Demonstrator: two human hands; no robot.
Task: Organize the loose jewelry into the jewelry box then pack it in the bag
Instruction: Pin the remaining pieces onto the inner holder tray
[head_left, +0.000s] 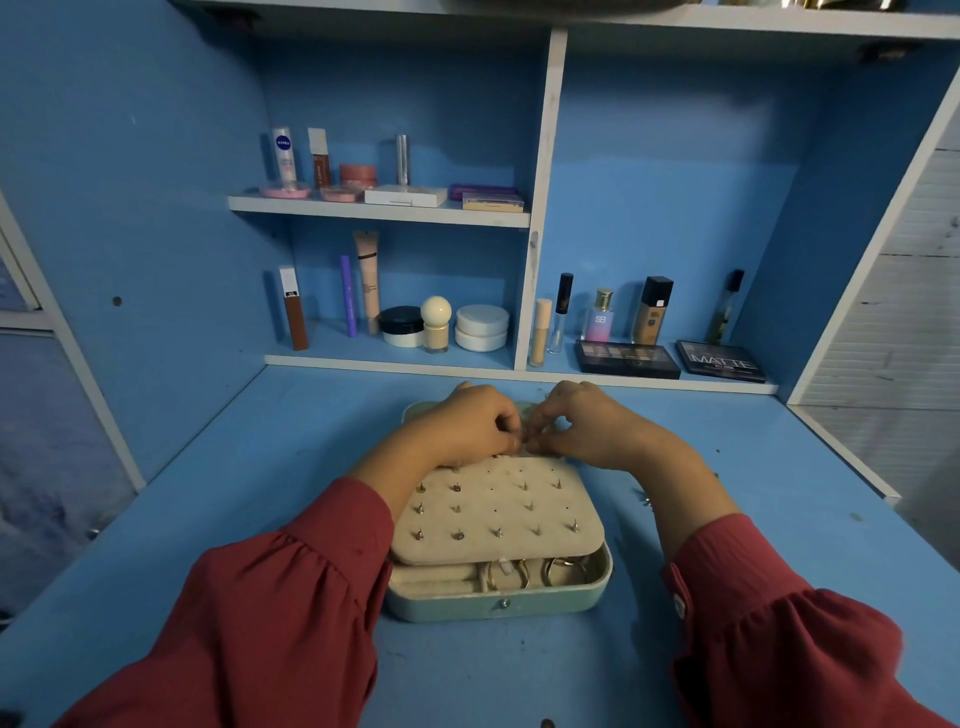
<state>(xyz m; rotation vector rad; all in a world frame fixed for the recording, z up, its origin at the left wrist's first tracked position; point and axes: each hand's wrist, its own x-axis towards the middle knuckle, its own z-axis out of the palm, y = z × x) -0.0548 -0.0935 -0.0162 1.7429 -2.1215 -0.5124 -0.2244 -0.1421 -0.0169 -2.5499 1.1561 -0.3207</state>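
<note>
Head view. Your left hand (470, 423) and right hand (582, 423) meet fingertip to fingertip at the far edge of the earring panel (493, 512), both pinching something tiny (too small to identify), probably to seat a stud in a hole. The panel lies over the open jewelry box (501, 603), leaving rings (511, 574) visible in the front compartment. The box sits centred on the blue surface (260, 467); cosmetics fill the shelves (379, 210) behind. No bag shows.
</note>
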